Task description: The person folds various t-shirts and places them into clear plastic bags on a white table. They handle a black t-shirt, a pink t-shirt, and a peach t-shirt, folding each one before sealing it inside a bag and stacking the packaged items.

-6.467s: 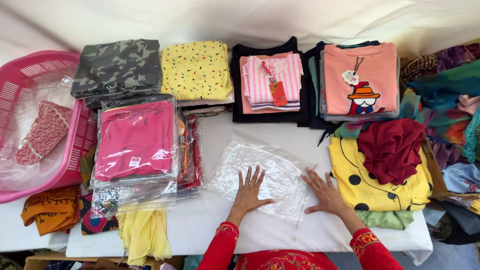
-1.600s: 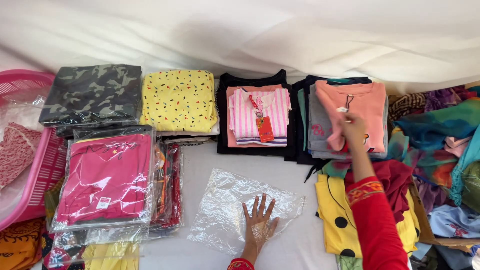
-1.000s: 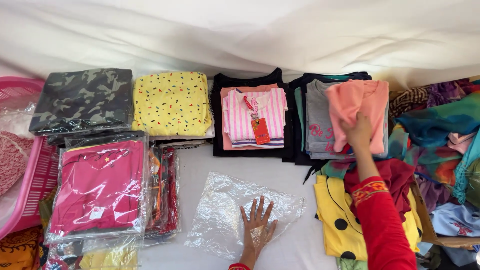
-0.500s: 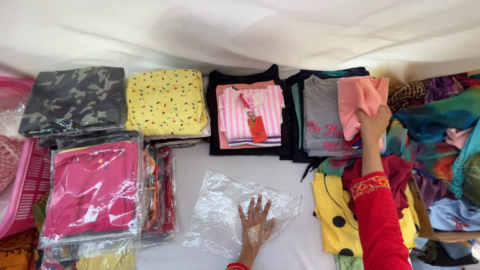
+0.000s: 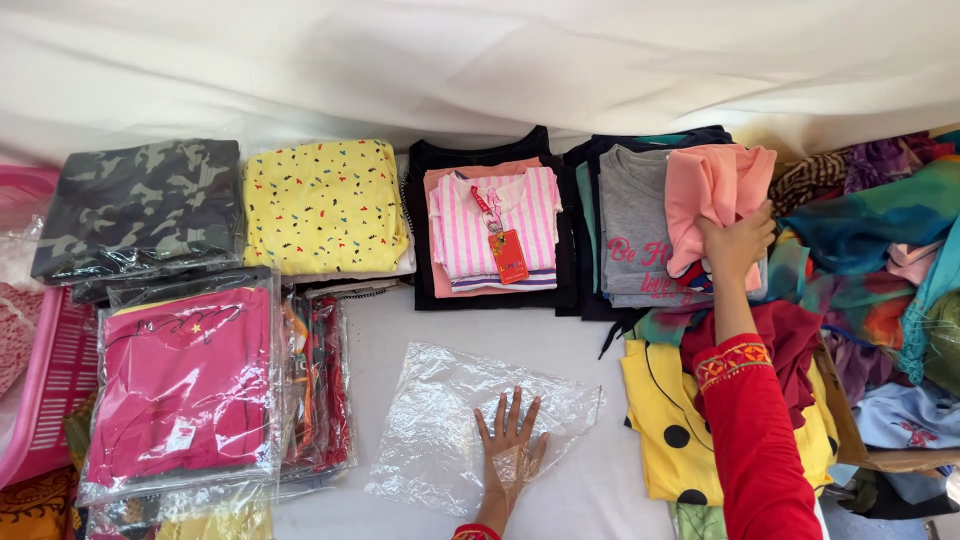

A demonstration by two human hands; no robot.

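My left hand [image 5: 510,450] lies flat, fingers spread, on a clear plastic bag [image 5: 455,425] spread on the white table. My right hand [image 5: 735,245], in a red sleeve, grips a folded salmon-pink shirt [image 5: 715,195] and holds it lifted off the stack. Beneath it a grey shirt with pink lettering [image 5: 635,230] shows on a dark pile.
Folded stacks line the back: camouflage [image 5: 140,205], yellow dotted [image 5: 325,205], pink striped with a red tag [image 5: 495,230]. Bagged pink shirts [image 5: 185,385] lie at left beside a pink basket [image 5: 45,385]. A yellow garment [image 5: 670,430] and loose colourful clothes fill the right.
My right hand left the bag, reached to the back-right stack and lifted the salmon-pink shirt, uncovering the grey one. My left hand stayed flat on the bag.
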